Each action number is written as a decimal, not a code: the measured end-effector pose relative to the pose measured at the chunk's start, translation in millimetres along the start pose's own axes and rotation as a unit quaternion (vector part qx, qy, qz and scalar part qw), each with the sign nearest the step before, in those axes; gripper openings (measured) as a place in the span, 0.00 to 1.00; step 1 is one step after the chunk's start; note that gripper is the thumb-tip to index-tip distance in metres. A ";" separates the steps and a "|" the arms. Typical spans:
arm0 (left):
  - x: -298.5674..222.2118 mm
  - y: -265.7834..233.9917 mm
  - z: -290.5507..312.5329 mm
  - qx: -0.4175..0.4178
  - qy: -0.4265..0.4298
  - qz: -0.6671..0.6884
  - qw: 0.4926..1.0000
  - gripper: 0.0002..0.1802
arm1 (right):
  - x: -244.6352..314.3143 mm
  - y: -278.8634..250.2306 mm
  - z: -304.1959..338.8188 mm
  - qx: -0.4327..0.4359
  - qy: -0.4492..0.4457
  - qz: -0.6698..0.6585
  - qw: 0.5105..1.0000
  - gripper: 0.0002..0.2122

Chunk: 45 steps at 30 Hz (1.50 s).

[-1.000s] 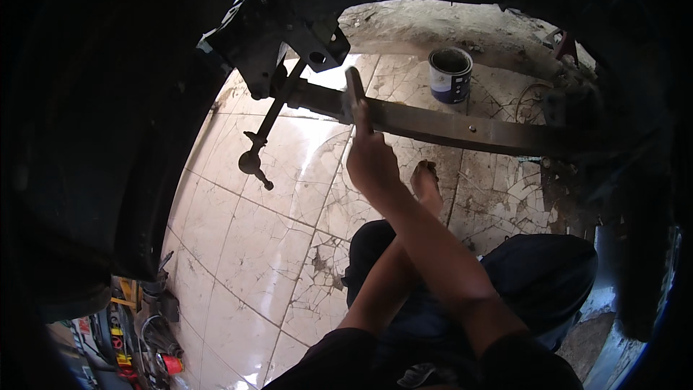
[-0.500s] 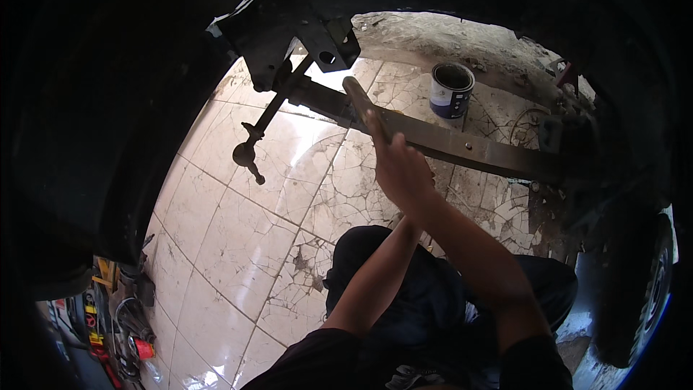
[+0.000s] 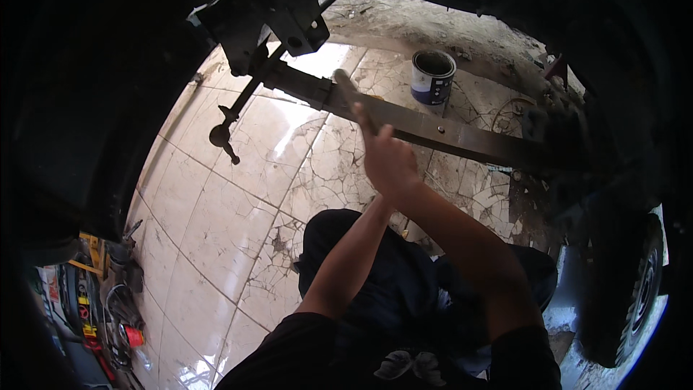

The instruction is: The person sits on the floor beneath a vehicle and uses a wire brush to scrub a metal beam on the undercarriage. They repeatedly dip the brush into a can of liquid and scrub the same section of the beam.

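My right hand (image 3: pixel 390 162) is closed around a narrow brownish bar-shaped tool (image 3: pixel 350 94), whose exact kind I cannot make out. One finger lies along the tool, and its far end slants up across the leaf spring (image 3: pixel 404 119). This long dark flat metal bar runs from upper left to right, with a bolt head in its side. My left forearm (image 3: pixel 346 263) passes under the right wrist. The left hand is hidden behind the right one, so its fingers do not show.
Dark vehicle bodywork surrounds the view. A black bracket (image 3: pixel 271 22) and a rod with a ball-shaped joint (image 3: pixel 219 136) hang at upper left. Behind the leaf spring stands a paint can (image 3: pixel 432 90). Assorted tools (image 3: pixel 108 303) lie at lower left; a tyre (image 3: pixel 639 296) is at right. The floor tiles (image 3: pixel 224 224) are cracked.
The whole scene has shifted left and slightly up in the picture. My right hand still grips the tool against or just over the leaf spring, in nearly the same place.
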State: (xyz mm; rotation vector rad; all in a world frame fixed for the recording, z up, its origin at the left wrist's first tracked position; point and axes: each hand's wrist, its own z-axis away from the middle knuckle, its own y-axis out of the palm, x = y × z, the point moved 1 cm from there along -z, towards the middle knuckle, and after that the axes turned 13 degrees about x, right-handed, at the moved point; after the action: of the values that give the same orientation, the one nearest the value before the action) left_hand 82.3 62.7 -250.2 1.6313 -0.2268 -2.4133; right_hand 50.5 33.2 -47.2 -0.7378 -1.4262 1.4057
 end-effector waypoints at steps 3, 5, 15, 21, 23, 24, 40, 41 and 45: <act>-1.1 0.1 2.2 0.029 0.021 -0.083 0.996 0.19 | -46.3 5.5 35.9 0.025 0.050 -0.016 0.998 0.39; -2.9 2.1 1.7 0.041 0.012 -0.038 0.998 0.20 | -80.2 4.7 61.4 0.017 0.094 -0.025 0.995 0.39; -7.6 12.7 3.8 0.042 -0.024 0.081 0.996 0.23 | -104.9 12.9 73.4 -0.020 0.178 -0.082 0.980 0.36; 33.7 -17.1 -30.9 0.097 0.069 0.159 0.980 0.25 | -20.1 11.7 -25.4 -0.037 0.022 -0.239 0.970 0.35; 48.3 -37.3 -39.7 0.169 0.095 0.223 0.955 0.25 | 12.2 18.2 -43.3 -0.077 -0.012 -0.253 0.964 0.34; 52.7 -40.7 -38.1 0.189 0.098 0.245 0.946 0.25 | 12.6 20.9 -44.1 -0.094 -0.021 -0.262 0.960 0.34; -90.2 -22.7 53.8 -0.104 0.123 0.432 0.887 0.12 | -113.0 2.6 114.5 0.039 0.239 -0.153 0.958 0.34; -94.4 -27.3 53.3 -0.087 0.144 0.420 0.892 0.12 | -104.4 0.7 108.9 0.055 0.243 -0.184 0.951 0.34; -103.0 -27.4 51.6 -0.052 0.139 0.436 0.887 0.12 | -89.0 17.2 64.1 -0.020 0.087 -0.217 0.972 0.34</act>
State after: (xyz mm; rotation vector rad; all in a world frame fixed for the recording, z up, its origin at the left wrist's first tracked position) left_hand 68.9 116.7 -145.7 1.3755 -0.6124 -1.4722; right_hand 19.6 -69.8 -74.6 -0.5185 -1.3784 0.9527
